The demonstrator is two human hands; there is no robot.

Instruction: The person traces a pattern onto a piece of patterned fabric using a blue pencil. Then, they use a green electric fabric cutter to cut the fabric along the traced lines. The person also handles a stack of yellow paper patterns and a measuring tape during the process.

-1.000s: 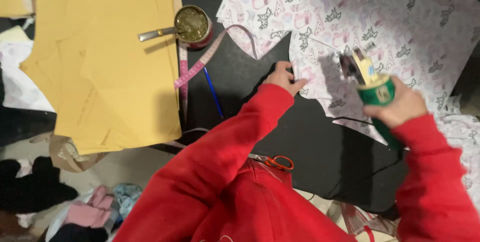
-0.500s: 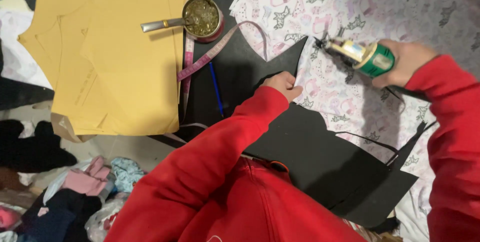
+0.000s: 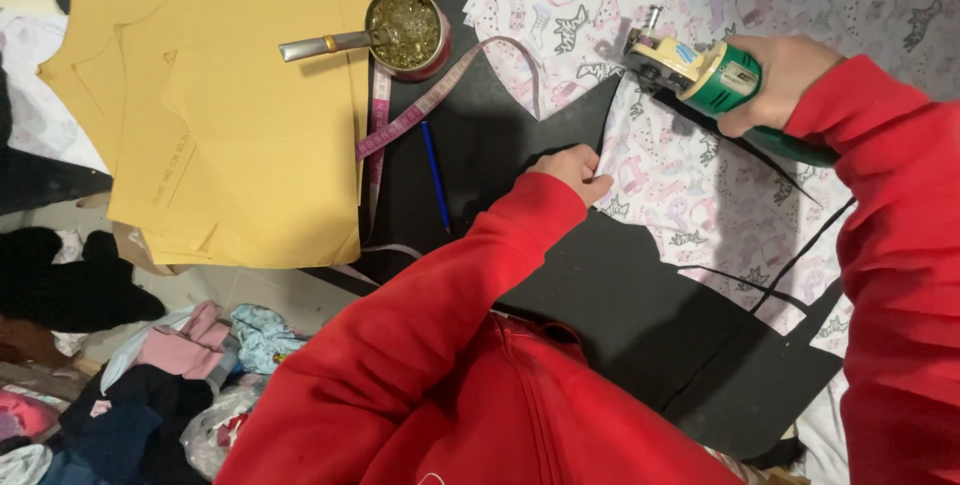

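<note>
We see even, fairly bright light from above, soft shadows beside the metal cup (image 3: 405, 32) and under the cutting tool (image 3: 705, 75), slight blur on the red sleeves (image 3: 440, 305), and a dim near-left corner.

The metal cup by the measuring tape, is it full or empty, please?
Full: the metal cup stands upright, packed to its rim with green herb.

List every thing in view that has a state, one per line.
Electric cutter: gripped by right hand, nose on fabric.
Printed fabric: flat, partly cut, edge pinned by left hand.
Cup: upright, full, metal straw in.
Tape measure: unrolled.
Pen: lying loose.
</note>
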